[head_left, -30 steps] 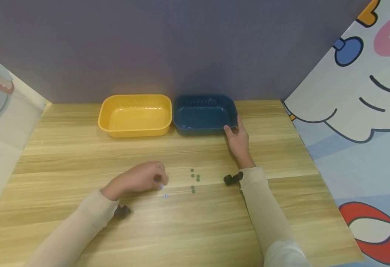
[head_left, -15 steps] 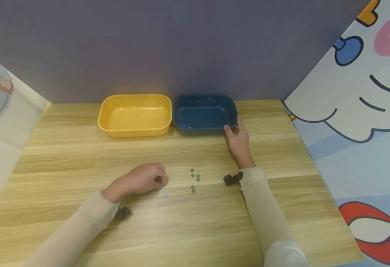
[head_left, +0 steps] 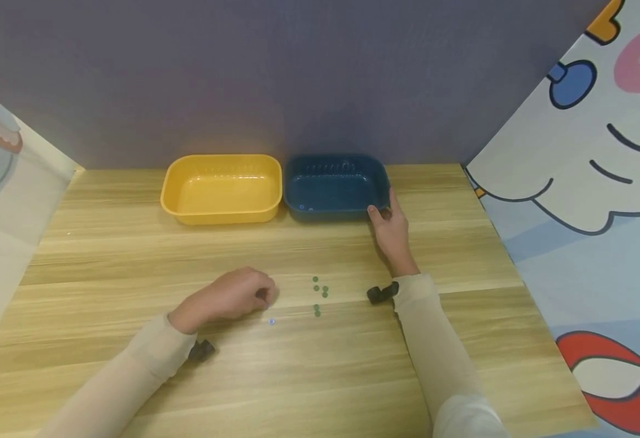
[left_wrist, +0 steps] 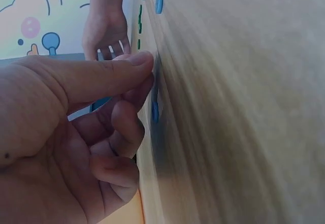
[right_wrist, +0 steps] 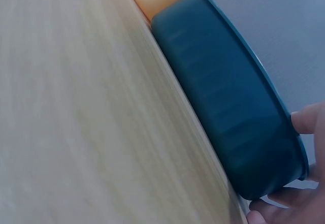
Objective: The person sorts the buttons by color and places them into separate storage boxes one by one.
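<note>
Lying at four o'clock from your curled left hand, the nearer blue disc is likely handling light and slick; you're best pinching its edge. Whether that hand is pinching anything isn't showing; your right hand is gripping the blue tub.

The yellow basin and blue basin look like glossy plastic; the bench (wood-grained) appears smooth, faintly shiny.

One dark-blue rectangular plastic basin stands upright; before it, two small round blue discs lie apart.
</note>
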`<state>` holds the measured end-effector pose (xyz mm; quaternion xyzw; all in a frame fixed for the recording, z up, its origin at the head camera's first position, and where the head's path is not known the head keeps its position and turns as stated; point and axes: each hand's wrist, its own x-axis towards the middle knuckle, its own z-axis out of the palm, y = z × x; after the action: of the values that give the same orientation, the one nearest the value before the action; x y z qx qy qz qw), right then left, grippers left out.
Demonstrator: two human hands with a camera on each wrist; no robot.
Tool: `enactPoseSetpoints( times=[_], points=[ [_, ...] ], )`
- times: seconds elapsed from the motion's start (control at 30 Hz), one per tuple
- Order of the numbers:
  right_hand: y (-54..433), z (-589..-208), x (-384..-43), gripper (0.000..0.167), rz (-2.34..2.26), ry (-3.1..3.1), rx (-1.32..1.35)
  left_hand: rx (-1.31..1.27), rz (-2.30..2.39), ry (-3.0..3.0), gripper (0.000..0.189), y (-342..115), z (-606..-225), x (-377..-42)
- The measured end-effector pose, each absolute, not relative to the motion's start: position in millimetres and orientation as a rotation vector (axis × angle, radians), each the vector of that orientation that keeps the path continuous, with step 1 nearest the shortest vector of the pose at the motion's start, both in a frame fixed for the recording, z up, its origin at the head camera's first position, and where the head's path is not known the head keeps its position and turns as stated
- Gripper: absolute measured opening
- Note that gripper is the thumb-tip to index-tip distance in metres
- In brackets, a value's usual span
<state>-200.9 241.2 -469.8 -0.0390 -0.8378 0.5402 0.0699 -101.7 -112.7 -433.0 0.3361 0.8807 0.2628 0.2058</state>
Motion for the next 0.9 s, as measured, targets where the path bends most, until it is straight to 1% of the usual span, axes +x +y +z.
enactPoseSetpoints(
  times=[0.23, 0.43, 0.67, 0.9],
  points=[
    [240, -470, -202, 0.081, 1.605, -2.520, -0.115, 0.809, 0.969, 2.414, 0.011, -112, -435, -109],
    [239, -468, -201, 0.080, 1.608, -2.518, -0.121, 0.727, 1.110, 2.362, 0.003, -111, -435, -115],
    [240, -468, -200, 0.081, 1.620, -2.508, -0.119, 0.586, 1.266, 2.332, 0.008, -108, -433, -122],
    [241, -470, -200, 0.082, 1.627, -2.512, -0.092, 0.458, 1.430, 2.413, 0.008, -102, -428, -131]
  ],
)
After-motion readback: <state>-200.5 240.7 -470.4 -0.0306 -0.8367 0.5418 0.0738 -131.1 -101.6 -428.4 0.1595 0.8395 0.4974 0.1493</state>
